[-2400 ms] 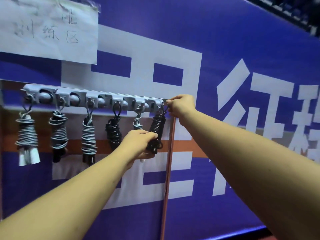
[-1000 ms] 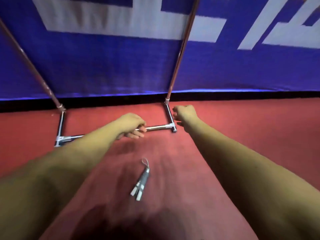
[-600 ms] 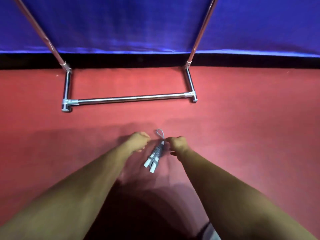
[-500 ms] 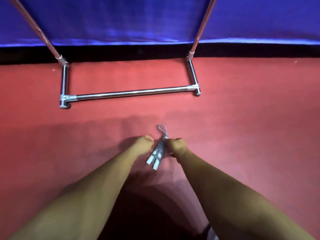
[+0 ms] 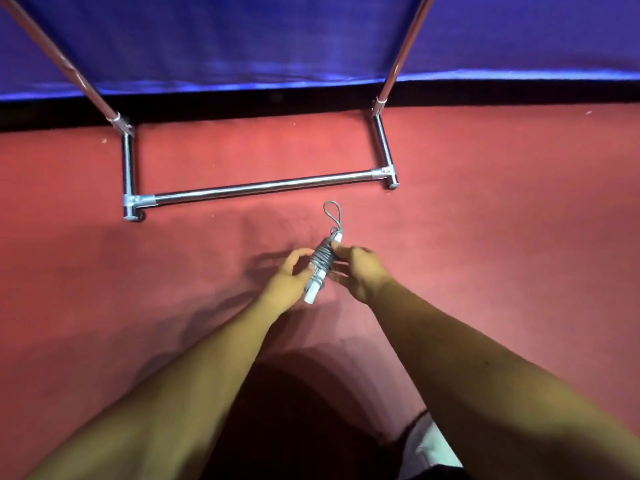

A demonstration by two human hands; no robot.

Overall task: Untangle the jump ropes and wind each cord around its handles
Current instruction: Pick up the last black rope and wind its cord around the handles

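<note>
A grey jump rope (image 5: 322, 259) with its cord wound tightly round two white handles sits between my hands just above the red floor. A small loop of cord (image 5: 332, 213) sticks out from its far end. My right hand (image 5: 360, 271) grips the wound middle from the right, thumb on top. My left hand (image 5: 289, 275) holds the near end of the handles from the left, fingers curled round them.
The chrome base of a stand (image 5: 263, 187) lies on the red floor (image 5: 502, 220) just beyond the rope, with two slanted poles rising from it. A blue banner (image 5: 242, 39) hangs behind. My knees and a white shoe (image 5: 429, 445) show at the bottom.
I have turned from the rack of hung ropes down to the floor. Both hands reached the wound grey rope lying there and now hold it lifted slightly, farther from me.
</note>
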